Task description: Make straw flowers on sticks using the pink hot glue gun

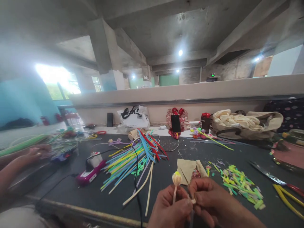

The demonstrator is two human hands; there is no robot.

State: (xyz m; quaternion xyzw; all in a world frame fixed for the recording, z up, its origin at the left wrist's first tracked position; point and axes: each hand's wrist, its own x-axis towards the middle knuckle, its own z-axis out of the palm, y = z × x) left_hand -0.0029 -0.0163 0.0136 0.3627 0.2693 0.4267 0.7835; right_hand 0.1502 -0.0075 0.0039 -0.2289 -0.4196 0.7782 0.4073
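My left hand point(167, 205) is closed on a chenille-stem flower point(177, 178), cream with a yellow centre, its pale stem held upright. Against it, my right hand point(211, 198) pinches a short cream chenille piece point(193, 201) between thumb and fingers. The fingertips of both hands nearly meet there, partly hiding the piece. Just beyond them a brown paper sheet point(186, 164) lies on the dark table, with a small reddish patterned object point(196, 173) on it, half covered by my right hand. Cut chenille pieces point(241, 185), mostly yellow and green, are heaped to the right.
Long coloured chenille stems point(128, 161) spread left of my hands, with a black cable point(137, 177) across them. Scissors point(268, 175) lie at right. A purple power strip point(91, 174) is at left, near another person's hand point(30, 155). A phone point(175, 123) leans at the back.
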